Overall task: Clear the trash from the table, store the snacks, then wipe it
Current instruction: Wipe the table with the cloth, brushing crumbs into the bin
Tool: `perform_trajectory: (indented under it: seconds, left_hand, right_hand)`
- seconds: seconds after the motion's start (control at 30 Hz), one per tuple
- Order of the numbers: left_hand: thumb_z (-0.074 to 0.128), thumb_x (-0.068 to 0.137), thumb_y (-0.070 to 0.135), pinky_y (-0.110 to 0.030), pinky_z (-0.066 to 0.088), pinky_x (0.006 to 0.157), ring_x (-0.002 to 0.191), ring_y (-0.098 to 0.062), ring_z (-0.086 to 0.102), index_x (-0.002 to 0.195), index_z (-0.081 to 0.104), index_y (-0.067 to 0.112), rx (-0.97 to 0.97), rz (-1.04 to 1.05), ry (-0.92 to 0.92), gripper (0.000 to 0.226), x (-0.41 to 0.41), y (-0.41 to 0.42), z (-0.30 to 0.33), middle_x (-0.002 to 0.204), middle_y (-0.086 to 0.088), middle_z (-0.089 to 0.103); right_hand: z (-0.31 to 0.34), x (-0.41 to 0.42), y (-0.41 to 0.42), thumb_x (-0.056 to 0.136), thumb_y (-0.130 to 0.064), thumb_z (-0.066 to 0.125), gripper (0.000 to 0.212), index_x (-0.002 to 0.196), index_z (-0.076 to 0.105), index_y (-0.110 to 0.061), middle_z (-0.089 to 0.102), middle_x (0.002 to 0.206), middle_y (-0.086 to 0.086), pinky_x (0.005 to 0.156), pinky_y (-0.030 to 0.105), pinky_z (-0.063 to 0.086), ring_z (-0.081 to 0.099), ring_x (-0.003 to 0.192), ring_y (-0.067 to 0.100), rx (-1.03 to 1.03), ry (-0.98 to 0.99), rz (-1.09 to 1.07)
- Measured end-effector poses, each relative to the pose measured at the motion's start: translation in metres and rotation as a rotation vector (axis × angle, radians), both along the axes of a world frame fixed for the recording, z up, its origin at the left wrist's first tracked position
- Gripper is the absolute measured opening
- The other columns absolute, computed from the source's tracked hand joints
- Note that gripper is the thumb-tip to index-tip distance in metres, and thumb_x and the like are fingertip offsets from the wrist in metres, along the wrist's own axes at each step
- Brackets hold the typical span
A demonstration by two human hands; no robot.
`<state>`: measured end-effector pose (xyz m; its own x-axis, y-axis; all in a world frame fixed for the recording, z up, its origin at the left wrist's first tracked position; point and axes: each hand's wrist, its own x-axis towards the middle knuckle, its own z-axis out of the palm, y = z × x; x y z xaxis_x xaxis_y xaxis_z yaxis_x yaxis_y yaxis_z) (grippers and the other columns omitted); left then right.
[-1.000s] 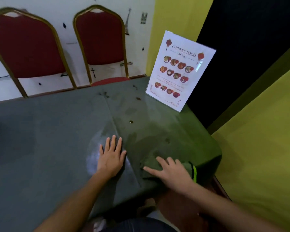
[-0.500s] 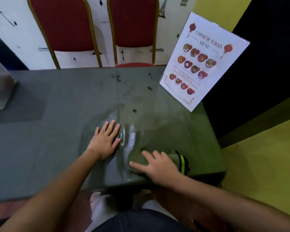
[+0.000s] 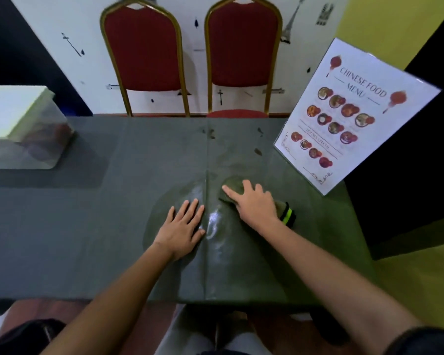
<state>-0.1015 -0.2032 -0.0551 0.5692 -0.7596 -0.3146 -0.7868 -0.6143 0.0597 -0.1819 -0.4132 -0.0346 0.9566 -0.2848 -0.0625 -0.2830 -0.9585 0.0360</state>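
A dark green cloth (image 3: pixel 233 184) with a neon yellow and black edge lies on the grey-green table (image 3: pixel 87 226) right of centre. My right hand (image 3: pixel 254 203) presses flat on top of it, fingers spread and pointing to the far left. My left hand (image 3: pixel 182 228) rests flat on the table just left of the centre crease, fingers apart, holding nothing. A wet, shiny streak shows on the table between the two hands. A few dark spots (image 3: pixel 258 151) mark the far part of the table.
A standing menu card (image 3: pixel 349 119) is at the table's far right corner. A clear plastic container with a white lid (image 3: pixel 23 124) sits at the far left. Two red chairs (image 3: pixel 144 52) stand behind the table against the wall.
My right hand has slid the cloth away from the near edge toward the middle of the table. The left hand stays flat beside it. The view has shifted, bringing the container into sight.
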Motion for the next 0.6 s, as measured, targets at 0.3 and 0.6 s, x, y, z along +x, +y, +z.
perform_trajectory:
  seconds: [0.3, 0.6]
  left_hand:
    - [0.019, 0.099, 0.042, -0.048, 0.001, 0.117, 0.147, -0.024, -0.005, 0.151, 0.001, 0.017, -0.065, 0.207, -0.063, 0.061, 0.059, 0.002, -0.004, 0.16, -0.005, -0.006]
    - [0.019, 0.1, 0.041, -0.048, 0.001, 0.117, 0.147, -0.025, -0.004, 0.151, 0.003, 0.022, -0.084, 0.356, -0.01, 0.057, 0.128, -0.004, 0.003, 0.16, -0.005, -0.004]
  right_hand:
    - [0.005, -0.013, -0.016, 0.091, -0.03, 0.05, 0.06, 0.141, 0.028, -0.054, 0.053, 0.13, 0.014, 0.067, 0.039, 0.05, 0.058, 0.09, 0.034, -0.124, 0.039, 0.432]
    - [-0.001, 0.067, 0.003, 0.085, -0.031, 0.059, 0.061, 0.139, 0.037, -0.049, 0.054, 0.121, 0.012, 0.063, 0.039, 0.048, 0.056, 0.084, 0.032, -0.024, -0.029, 0.034]
